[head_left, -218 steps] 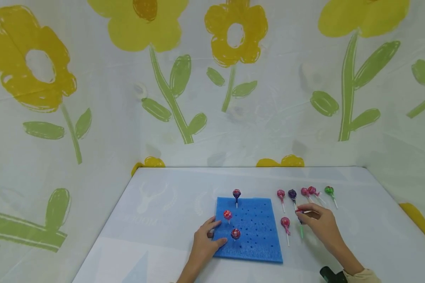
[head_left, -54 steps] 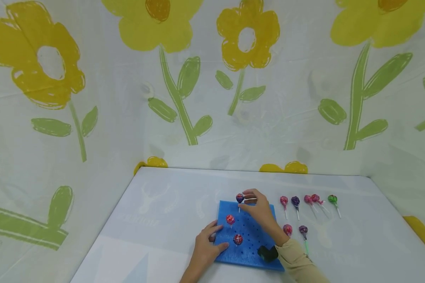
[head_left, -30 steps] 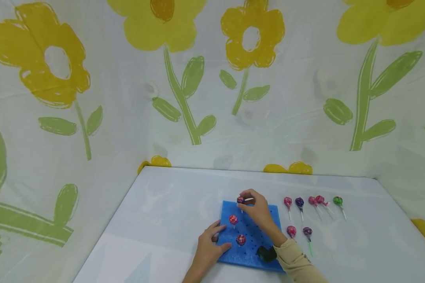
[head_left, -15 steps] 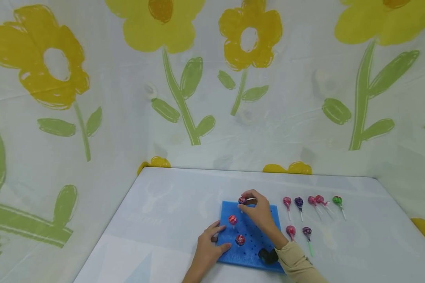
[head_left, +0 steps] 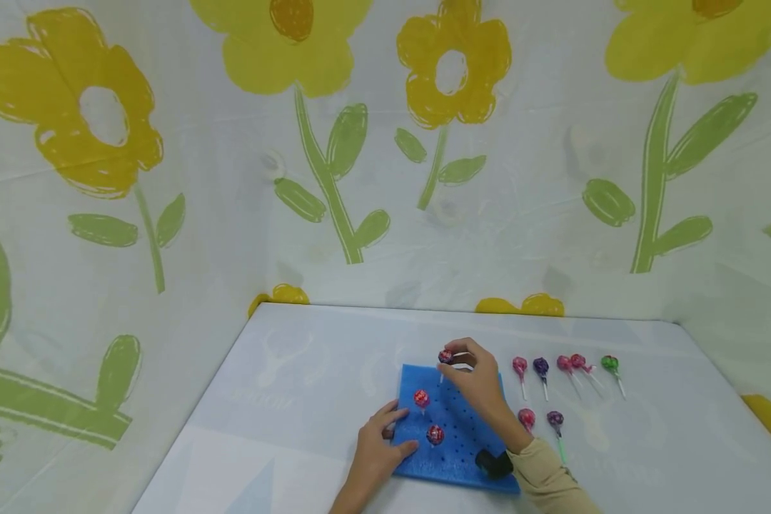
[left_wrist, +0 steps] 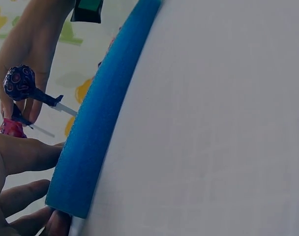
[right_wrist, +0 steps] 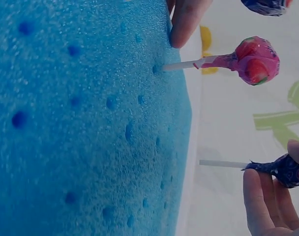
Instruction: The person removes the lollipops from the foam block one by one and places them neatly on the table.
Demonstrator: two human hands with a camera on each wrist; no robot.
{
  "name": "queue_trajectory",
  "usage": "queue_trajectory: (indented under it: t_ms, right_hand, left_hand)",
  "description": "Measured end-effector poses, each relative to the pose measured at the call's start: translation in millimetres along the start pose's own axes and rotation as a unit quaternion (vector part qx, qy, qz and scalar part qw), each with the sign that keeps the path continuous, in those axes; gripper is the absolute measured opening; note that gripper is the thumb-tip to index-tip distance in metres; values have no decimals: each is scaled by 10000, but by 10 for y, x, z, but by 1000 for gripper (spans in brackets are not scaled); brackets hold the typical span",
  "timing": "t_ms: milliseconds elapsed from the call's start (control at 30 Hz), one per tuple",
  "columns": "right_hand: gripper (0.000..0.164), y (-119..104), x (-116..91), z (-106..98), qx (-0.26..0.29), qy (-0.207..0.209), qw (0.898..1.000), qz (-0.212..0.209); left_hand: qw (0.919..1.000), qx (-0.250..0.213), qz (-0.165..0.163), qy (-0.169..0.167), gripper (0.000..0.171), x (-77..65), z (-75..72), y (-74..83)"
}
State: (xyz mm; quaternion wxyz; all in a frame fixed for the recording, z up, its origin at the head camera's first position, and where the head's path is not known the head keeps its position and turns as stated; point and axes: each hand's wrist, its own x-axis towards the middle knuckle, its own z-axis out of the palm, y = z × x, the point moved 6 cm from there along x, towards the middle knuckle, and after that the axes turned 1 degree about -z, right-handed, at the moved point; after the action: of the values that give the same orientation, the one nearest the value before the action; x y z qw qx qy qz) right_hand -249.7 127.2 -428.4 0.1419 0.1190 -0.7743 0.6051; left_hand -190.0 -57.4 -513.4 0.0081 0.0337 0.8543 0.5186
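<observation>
My right hand [head_left: 478,378] pinches a dark blue wrapped lollipop [right_wrist: 287,171] by its head above the back of a blue foam board [head_left: 450,478]. In the right wrist view its white stick points at the board, the tip free of the foam. My left hand [head_left: 375,442] grips the board's left edge, thumb and a finger over the top, others at the side. A pink strawberry-print lollipop [right_wrist: 257,61] stands with its stick in a hole. Closer to the front, a dark blue and red lollipop [left_wrist: 20,83] stands in the foam too.
Right of the board several lollipops lie on the white table [head_left: 295,400]: pink [head_left: 520,365], dark blue [head_left: 541,367], green [head_left: 610,363] and a purple one [head_left: 555,419] with a green stick. Flower-printed cloth [head_left: 520,235] surrounds the table. A dark wrist device [head_left: 493,464] overhangs the board.
My right hand has come from the loose lollipops to the board's back. The lollipop that stood there is now lifted out in its fingers, slightly up and right. The left hand stays.
</observation>
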Motion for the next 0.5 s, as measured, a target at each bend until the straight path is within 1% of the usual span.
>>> queue_trajectory:
  t_ms: [133,267,367,500]
  right_hand:
    - [27,119,12,-58,-146,33,9998,159]
    - [26,144,-14,-141,-213,131,9997,84]
    - [28,194,-38,-204,-370,195,9990,-134]
    - [34,365,-46,-282,-596,212,9974,-358]
  left_hand:
    - [10000,-5,34,40,48,9,-10,-2]
    - [10000,-6,18,42,48,4,-8,-10]
    - [10000,-21,27,26,48,-1,-5,-14]
    - [10000,-26,52,26,48,1,-6,-15]
